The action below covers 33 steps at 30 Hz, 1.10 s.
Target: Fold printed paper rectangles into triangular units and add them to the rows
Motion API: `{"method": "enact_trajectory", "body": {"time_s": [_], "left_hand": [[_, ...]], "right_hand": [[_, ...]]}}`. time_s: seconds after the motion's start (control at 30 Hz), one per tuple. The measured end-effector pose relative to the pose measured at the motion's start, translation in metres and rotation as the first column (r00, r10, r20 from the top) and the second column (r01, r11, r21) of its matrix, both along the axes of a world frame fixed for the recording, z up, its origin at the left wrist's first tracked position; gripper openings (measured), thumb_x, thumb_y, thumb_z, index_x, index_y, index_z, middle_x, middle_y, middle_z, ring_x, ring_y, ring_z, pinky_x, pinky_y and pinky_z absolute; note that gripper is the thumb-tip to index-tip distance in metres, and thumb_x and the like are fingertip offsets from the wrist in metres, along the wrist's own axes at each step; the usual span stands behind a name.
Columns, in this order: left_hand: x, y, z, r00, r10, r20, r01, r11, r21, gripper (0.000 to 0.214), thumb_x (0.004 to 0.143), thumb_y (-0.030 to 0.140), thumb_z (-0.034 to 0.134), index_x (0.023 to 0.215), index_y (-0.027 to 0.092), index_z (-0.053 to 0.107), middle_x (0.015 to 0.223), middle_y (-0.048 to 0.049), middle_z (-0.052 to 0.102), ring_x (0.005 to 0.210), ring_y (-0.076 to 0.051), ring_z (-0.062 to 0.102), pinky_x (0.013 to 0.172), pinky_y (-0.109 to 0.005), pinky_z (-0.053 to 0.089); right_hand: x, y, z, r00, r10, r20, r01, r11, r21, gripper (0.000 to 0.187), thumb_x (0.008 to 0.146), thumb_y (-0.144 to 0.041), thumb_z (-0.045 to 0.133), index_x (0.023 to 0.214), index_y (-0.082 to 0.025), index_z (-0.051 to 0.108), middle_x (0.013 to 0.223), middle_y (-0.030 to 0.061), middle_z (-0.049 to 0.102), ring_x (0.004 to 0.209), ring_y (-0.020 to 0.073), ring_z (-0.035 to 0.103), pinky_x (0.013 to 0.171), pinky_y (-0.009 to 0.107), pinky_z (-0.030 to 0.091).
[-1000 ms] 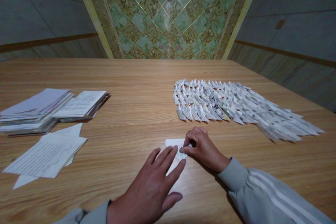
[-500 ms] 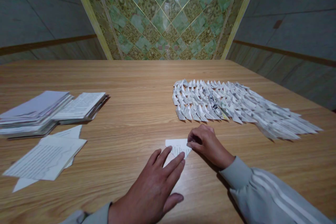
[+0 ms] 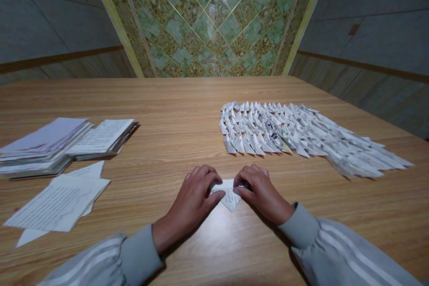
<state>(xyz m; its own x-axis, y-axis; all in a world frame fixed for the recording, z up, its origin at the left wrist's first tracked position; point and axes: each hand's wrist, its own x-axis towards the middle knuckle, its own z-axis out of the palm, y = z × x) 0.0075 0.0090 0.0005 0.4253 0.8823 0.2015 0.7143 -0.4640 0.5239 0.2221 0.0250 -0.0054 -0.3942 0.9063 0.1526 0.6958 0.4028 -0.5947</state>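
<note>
A small folded sheet of printed paper, with a point toward me, lies at the middle of the table between my hands. My left hand pinches its left corner between thumb and curled fingers. On the opposite corner, my right hand grips the paper the same way. The fingertips hide both of its side corners. Just beyond my right hand stand rows of folded paper pieces with peaked tips, packed close together.
At the left are a stack of papers and a smaller stack of printed sheets. Nearer me, loose printed sheets overlap. All rest on a wooden table, with a tiled wall beyond.
My left hand has drawn back from over the paper, and its spread fingers have closed on the left corner. The paper's point now faces me in plain view. My right hand has barely moved.
</note>
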Motion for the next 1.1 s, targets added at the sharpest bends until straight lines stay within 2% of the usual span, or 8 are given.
{"method": "enact_trajectory", "body": {"time_s": [0.13, 0.3, 0.53, 0.67, 0.8, 0.87, 0.93, 1.1], "left_hand": [[0.006, 0.009, 0.001, 1.000, -0.011, -0.027, 0.010, 1.000, -0.026, 0.007, 0.087, 0.020, 0.069, 0.084, 0.020, 0.063, 0.097, -0.0028, 0.062, 0.095, -0.024, 0.055, 0.082, -0.038, 0.042], [0.011, 0.008, 0.000, 0.991, 0.006, -0.136, -0.007, 1.000, -0.006, 0.007, 0.092, 0.023, 0.064, 0.086, 0.019, 0.062, 0.093, -0.0038, 0.061, 0.091, -0.024, 0.054, 0.078, -0.037, 0.040], [0.020, 0.005, 0.004, 0.956, 0.066, -0.284, -0.052, 0.997, 0.058, 0.009, 0.091, 0.024, 0.066, 0.087, 0.018, 0.061, 0.091, -0.0047, 0.061, 0.089, -0.025, 0.053, 0.077, -0.037, 0.040], [0.020, 0.003, 0.003, 0.952, 0.071, -0.296, -0.050, 0.996, 0.078, 0.010, 0.090, 0.023, 0.068, 0.086, 0.018, 0.060, 0.091, -0.0042, 0.060, 0.088, -0.025, 0.053, 0.076, -0.036, 0.039], [0.019, 0.002, 0.000, 0.953, 0.087, -0.290, -0.048, 0.989, 0.139, 0.012, 0.091, 0.026, 0.067, 0.088, 0.019, 0.058, 0.091, -0.0038, 0.060, 0.086, -0.024, 0.052, 0.073, -0.035, 0.038], [0.019, 0.002, -0.001, 0.950, 0.082, -0.301, -0.027, 0.983, 0.184, 0.013, 0.091, 0.028, 0.067, 0.088, 0.019, 0.058, 0.092, -0.0047, 0.060, 0.087, -0.025, 0.051, 0.072, -0.035, 0.038], [0.019, 0.002, -0.002, 0.940, 0.066, -0.336, 0.008, 0.976, 0.216, 0.013, 0.091, 0.028, 0.066, 0.087, 0.019, 0.058, 0.092, -0.0056, 0.060, 0.086, -0.026, 0.051, 0.071, -0.036, 0.037], [0.020, 0.002, -0.002, 0.928, 0.042, -0.371, 0.042, 0.976, 0.216, 0.013, 0.092, 0.027, 0.066, 0.085, 0.018, 0.059, 0.084, -0.0039, 0.061, 0.080, -0.024, 0.053, 0.069, -0.035, 0.038]], "right_hand": [[-0.002, -0.001, 0.000, 1.000, -0.003, 0.004, 0.003, 1.000, 0.002, 0.012, 0.083, -0.015, 0.077, 0.079, -0.019, 0.066, 0.083, -0.0004, 0.067, 0.089, 0.0198, 0.055, 0.080, 0.034, 0.028], [-0.004, -0.002, 0.004, 0.999, -0.001, 0.041, 0.002, 1.000, -0.009, 0.011, 0.084, -0.014, 0.075, 0.080, -0.019, 0.065, 0.086, 0.0003, 0.067, 0.091, 0.0200, 0.055, 0.082, 0.035, 0.029], [-0.005, -0.005, 0.007, 0.995, 0.007, 0.102, -0.007, 1.000, 0.003, 0.010, 0.087, -0.018, 0.073, 0.083, -0.019, 0.064, 0.088, 0.0006, 0.065, 0.093, 0.0205, 0.053, 0.085, 0.036, 0.030], [-0.006, -0.010, 0.012, 0.991, 0.028, 0.130, -0.039, 0.996, 0.085, 0.011, 0.086, -0.014, 0.072, 0.089, -0.019, 0.063, 0.093, 0.0018, 0.064, 0.095, 0.0211, 0.052, 0.086, 0.036, 0.029], [-0.007, -0.012, 0.013, 0.979, 0.078, 0.189, -0.112, 0.977, 0.180, 0.008, 0.089, -0.019, 0.071, 0.093, -0.021, 0.065, 0.092, 0.0020, 0.064, 0.094, 0.0218, 0.052, 0.083, 0.035, 0.028], [-0.007, -0.011, 0.011, 0.967, 0.113, 0.229, -0.159, 0.968, 0.192, 0.002, 0.092, -0.021, 0.067, 0.091, -0.021, 0.066, 0.088, 0.0021, 0.065, 0.090, 0.0210, 0.052, 0.078, 0.034, 0.029], [-0.008, -0.009, 0.010, 0.956, 0.136, 0.261, -0.193, 0.960, 0.204, 0.006, 0.095, -0.022, 0.063, 0.091, -0.020, 0.067, 0.087, 0.0028, 0.066, 0.087, 0.0204, 0.052, 0.074, 0.033, 0.029], [-0.009, -0.007, 0.009, 0.946, 0.136, 0.295, -0.206, 0.953, 0.220, 0.010, 0.093, -0.023, 0.066, 0.084, -0.019, 0.068, 0.085, 0.0028, 0.067, 0.083, 0.0195, 0.053, 0.072, 0.033, 0.029]]}}
